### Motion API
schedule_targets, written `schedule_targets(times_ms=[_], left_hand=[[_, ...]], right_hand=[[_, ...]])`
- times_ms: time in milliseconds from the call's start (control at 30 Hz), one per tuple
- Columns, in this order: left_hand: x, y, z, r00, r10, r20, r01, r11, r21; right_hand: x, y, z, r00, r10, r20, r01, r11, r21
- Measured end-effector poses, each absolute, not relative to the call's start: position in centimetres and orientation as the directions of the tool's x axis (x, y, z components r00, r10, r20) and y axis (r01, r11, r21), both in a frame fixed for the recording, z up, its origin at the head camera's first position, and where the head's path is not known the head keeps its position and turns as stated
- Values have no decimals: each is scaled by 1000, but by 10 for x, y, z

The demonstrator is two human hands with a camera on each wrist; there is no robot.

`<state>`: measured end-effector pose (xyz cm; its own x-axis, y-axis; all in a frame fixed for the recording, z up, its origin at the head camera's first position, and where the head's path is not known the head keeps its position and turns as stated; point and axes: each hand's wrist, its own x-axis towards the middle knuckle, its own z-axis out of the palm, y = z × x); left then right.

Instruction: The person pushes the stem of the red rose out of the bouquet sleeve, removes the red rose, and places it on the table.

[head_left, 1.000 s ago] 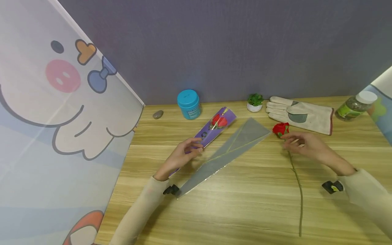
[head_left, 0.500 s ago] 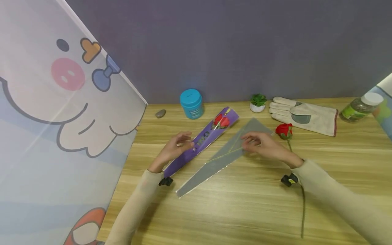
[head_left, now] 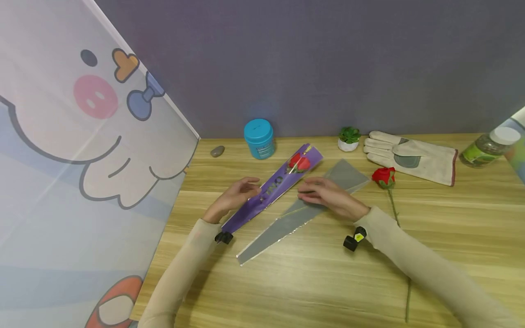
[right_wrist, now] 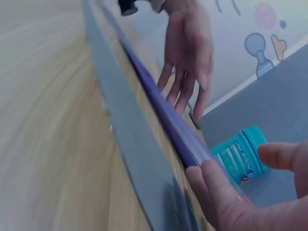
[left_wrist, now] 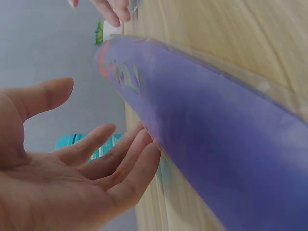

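The right hand (head_left: 328,196) has come leftward: a second ago it was at the head of the red rose (head_left: 384,176), half a second ago over the far part of the grey sleeve (head_left: 272,232), and now it is over that sleeve's left edge, near the purple sleeve (head_left: 275,190). The left hand (head_left: 234,197) stays at the purple sleeve's left edge. The rose has been let go and lies on the counter (head_left: 320,291), bloom just beside the grey sleeve's far right corner, its stem running to the near side, partly hidden by the right sleeve of the garment (head_left: 426,269).

Both hands are released, fingers loosely bent. In the left wrist view the left fingertips meet the purple sleeve's edge; whether the right fingertips touch it I cannot tell.

Two flat sleeves lie slantwise, purple left and grey right, their wide ends far. One loose rose lies right of both. Along the far side, left to right, are one stone (head_left: 217,151), one blue tub (head_left: 259,140), one potted plant (head_left: 348,139), one glove (head_left: 414,159) and one jar (head_left: 484,150).
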<state>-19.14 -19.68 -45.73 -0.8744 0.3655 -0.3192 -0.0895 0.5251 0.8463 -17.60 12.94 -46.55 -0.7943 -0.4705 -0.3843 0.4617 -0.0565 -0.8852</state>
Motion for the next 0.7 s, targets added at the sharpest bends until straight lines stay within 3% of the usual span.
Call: schedule_targets(times_ms=[300,700], left_hand=[[-197,-187,-462,-898,336,-285,-87,499,862],[-198,-181,-462,-895,324,-306,-121,484,867]], right_hand=[[-184,117,-472,-781,-474,-406,555,-230,-799],[-186,111,-478,-780,-487,-393,577,-315,-754]])
